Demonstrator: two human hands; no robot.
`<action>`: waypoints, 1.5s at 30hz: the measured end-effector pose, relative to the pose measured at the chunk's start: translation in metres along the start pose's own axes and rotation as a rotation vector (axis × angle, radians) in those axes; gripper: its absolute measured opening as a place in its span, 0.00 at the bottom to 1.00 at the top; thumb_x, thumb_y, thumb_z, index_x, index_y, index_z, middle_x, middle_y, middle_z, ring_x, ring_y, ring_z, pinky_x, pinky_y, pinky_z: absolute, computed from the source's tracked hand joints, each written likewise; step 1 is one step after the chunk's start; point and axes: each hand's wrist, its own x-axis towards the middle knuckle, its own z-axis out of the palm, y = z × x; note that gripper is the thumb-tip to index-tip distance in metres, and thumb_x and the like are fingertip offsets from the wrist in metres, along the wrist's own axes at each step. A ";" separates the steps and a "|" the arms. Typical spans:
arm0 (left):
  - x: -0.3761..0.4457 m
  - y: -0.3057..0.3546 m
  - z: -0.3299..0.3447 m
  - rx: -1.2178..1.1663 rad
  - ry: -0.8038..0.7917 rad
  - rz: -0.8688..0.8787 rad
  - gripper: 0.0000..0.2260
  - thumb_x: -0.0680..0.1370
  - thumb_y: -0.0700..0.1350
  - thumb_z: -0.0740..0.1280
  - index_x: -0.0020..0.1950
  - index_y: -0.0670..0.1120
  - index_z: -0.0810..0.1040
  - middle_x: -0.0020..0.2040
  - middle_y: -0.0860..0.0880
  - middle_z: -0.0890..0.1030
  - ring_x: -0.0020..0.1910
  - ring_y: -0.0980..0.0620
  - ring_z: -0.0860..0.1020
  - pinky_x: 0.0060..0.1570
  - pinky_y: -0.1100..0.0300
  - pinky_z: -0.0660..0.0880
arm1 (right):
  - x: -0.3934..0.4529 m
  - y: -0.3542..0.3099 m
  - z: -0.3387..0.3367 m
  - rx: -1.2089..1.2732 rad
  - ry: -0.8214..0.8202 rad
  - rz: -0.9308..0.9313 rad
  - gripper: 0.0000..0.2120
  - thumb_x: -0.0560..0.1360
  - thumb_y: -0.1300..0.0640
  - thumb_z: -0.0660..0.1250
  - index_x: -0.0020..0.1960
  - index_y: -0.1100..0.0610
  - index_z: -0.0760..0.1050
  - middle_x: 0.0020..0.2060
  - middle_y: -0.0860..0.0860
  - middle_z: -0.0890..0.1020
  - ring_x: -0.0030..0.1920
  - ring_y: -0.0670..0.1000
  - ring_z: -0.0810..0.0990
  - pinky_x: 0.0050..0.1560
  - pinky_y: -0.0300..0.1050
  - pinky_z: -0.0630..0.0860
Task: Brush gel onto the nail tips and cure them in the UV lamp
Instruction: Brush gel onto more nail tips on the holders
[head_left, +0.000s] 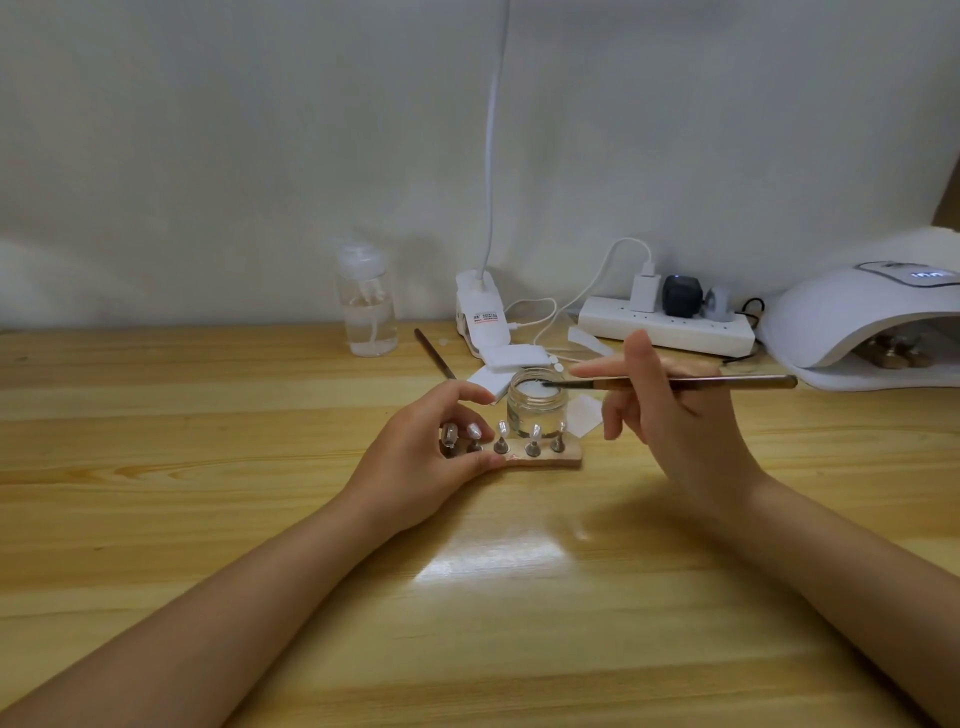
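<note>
Right hand: the right hand (670, 415) is pinching a thin brush (675, 383) between thumb and forefinger, the other fingers hanging loosely curled below it.
Brush: it is lying almost level, its handle pointing right and its dark tip (546, 385) sitting at the open mouth of the glass jar (536, 402); whether the tip is touching the gel inside I cannot tell.
Left hand: the left hand (431, 452) is resting on the table, its fingers curling round the left end of the wooden holder (545, 457), thumb against the near edge and forefinger arching over the top.
Nail tips: five nail tips (535, 431) are standing upright on small stems in a row along the holder, the two at the left sitting inside the curl of the left hand.
Holder: it is lying on the wooden table (208, 467), just in front of the jar.
UV lamp: the white lamp (852, 322) is sitting at the far right, its display lit, with another holder (893, 353) showing dimly inside its opening.
Behind the jar: white pads (514, 358), a second brush (434, 353), a clip lamp (480, 317), a clear pump bottle (366, 306) and a power strip (665, 325) with plugs are lying near the wall.
</note>
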 end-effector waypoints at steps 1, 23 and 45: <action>0.000 0.000 0.000 -0.004 0.003 0.004 0.19 0.67 0.44 0.75 0.49 0.59 0.70 0.40 0.57 0.80 0.42 0.65 0.75 0.41 0.78 0.65 | -0.001 -0.002 0.002 0.035 0.013 0.032 0.18 0.74 0.48 0.54 0.44 0.55 0.80 0.23 0.53 0.75 0.24 0.42 0.72 0.35 0.26 0.68; 0.000 -0.001 0.001 -0.004 0.000 0.032 0.18 0.67 0.43 0.75 0.48 0.59 0.71 0.39 0.58 0.79 0.43 0.65 0.75 0.43 0.76 0.68 | -0.009 -0.006 0.014 0.031 -0.023 -0.029 0.20 0.75 0.56 0.58 0.29 0.58 0.78 0.17 0.44 0.71 0.21 0.43 0.70 0.28 0.31 0.67; 0.000 0.000 0.001 -0.030 0.002 0.009 0.17 0.67 0.42 0.75 0.48 0.58 0.73 0.39 0.56 0.80 0.43 0.63 0.76 0.42 0.77 0.68 | -0.004 -0.002 0.003 -0.015 0.063 -0.024 0.21 0.76 0.55 0.54 0.28 0.54 0.76 0.18 0.41 0.73 0.23 0.41 0.72 0.36 0.26 0.67</action>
